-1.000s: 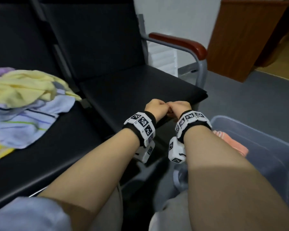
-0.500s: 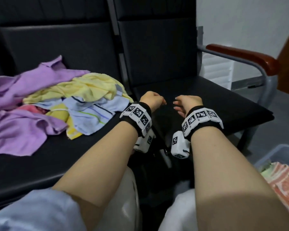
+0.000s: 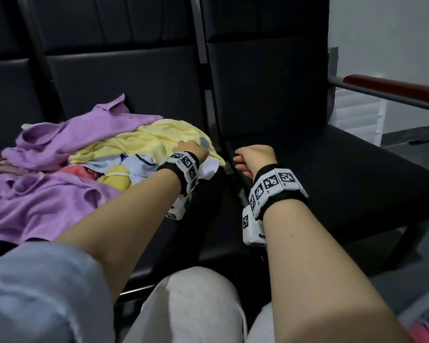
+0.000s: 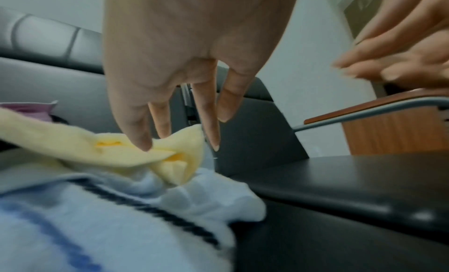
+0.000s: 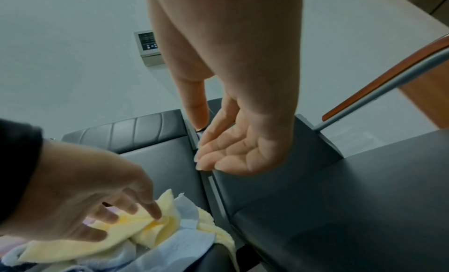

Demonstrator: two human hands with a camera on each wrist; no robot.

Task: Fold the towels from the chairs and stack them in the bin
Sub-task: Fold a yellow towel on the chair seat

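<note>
Now the left hand (image 3: 192, 151) is out over the towel pile (image 3: 67, 174) on the left chair seat — half a second ago it hung loosely curled above the gap between seats. Its fingers (image 4: 142, 130) are spread and straight, tips touching the yellow towel (image 4: 116, 153) at the pile's right edge, not pinching it. The right hand (image 3: 254, 158) has barely shifted: fingers loosely open, palm empty, over the near left edge of the right seat (image 3: 332, 179). Purple towel (image 3: 47, 204) lies nearer left; bin corner (image 3: 406, 313) shows at near right.
</note>
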